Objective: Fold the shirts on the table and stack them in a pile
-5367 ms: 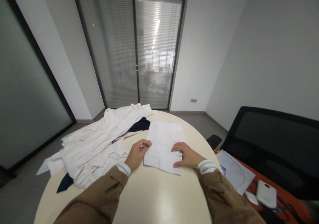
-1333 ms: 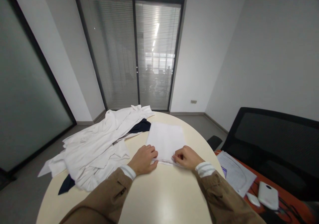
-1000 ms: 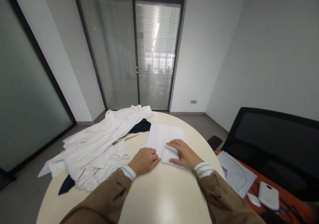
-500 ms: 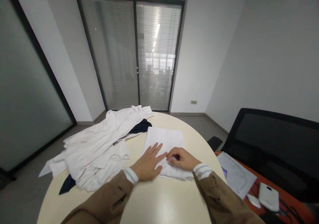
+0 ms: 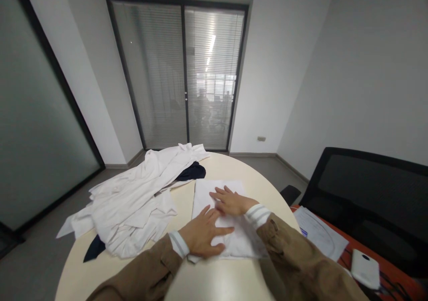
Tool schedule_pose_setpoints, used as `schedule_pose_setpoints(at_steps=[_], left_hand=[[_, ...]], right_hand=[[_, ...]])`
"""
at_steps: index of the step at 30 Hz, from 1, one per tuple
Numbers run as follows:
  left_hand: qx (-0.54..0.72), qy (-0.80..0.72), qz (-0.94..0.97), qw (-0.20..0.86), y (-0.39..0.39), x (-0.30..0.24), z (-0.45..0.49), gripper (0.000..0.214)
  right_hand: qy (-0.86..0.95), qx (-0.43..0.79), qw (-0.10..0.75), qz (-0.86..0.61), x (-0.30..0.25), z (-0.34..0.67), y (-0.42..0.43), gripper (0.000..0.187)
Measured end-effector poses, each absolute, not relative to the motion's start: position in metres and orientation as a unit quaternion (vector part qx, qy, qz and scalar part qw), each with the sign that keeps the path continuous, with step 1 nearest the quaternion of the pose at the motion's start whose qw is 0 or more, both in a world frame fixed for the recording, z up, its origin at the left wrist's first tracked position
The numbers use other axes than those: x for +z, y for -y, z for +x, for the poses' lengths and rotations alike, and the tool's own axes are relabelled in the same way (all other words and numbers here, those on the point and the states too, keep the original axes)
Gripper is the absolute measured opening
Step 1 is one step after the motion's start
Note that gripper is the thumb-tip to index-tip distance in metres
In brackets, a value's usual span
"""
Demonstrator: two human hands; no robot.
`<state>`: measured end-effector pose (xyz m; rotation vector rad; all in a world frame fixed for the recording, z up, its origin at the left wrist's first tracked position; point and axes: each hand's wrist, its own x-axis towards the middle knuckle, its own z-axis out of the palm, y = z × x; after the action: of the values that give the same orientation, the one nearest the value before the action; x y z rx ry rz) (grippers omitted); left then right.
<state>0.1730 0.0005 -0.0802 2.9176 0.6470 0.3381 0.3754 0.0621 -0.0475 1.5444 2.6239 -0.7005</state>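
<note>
A folded white cloth garment (image 5: 240,238) lies on the round cream table (image 5: 220,278) in front of me. My left hand (image 5: 205,233) rests on its near left part, palm down with fingers spread. Farther up the cloth, my right hand (image 5: 232,201) is laid flat, its fingers apart and reaching left. Its fingertips are close to those of my left hand, and neither hand grips anything. The hands hide the middle of the folded garment.
To the left a loose heap of white garments (image 5: 133,198) hangs over the table edge, with dark navy cloth (image 5: 191,171) under it. At right stands a black mesh chair (image 5: 368,194). Beside it are papers (image 5: 321,234) and a white device (image 5: 365,269) on an orange surface.
My right hand has opened from a curled pinch and moved up and left across the cloth. My left hand has shifted slightly nearer. The folded garment sits a little closer to me.
</note>
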Motion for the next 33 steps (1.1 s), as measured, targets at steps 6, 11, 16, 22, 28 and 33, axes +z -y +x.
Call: schedule_pose_setpoints(at_steps=[6,11,16,22,28,33], left_hand=[[0.109,-0.207,0.967,0.098,-0.003,-0.089,0.174,0.058],[0.067,-0.198,0.969,0.134,-0.007,-0.091,0.171,0.069],[0.113,-0.205,0.958,0.168,-0.019,-0.087,0.171,0.068],[0.242,-0.366,0.895,0.082,-0.062,-0.094,0.17,0.05],[0.177,-0.481,0.855,0.083,-0.089,-0.114,0.166,0.052],[0.209,-0.545,0.811,0.045,-0.086,-0.125,0.165,0.054]], right_hand=[[-0.831,-0.194,0.019,0.522,-0.065,0.351,-0.08,0.058],[-0.839,-0.115,-0.067,0.528,-0.086,0.376,-0.083,0.064],[-0.748,-0.054,-0.104,0.654,-0.098,0.399,-0.08,0.077],[-0.741,-0.076,-0.109,0.659,-0.104,0.397,-0.074,0.077],[-0.725,-0.085,-0.141,0.669,-0.105,0.399,-0.076,0.074],[-0.633,-0.096,-0.16,0.751,-0.112,0.415,-0.082,0.079]])
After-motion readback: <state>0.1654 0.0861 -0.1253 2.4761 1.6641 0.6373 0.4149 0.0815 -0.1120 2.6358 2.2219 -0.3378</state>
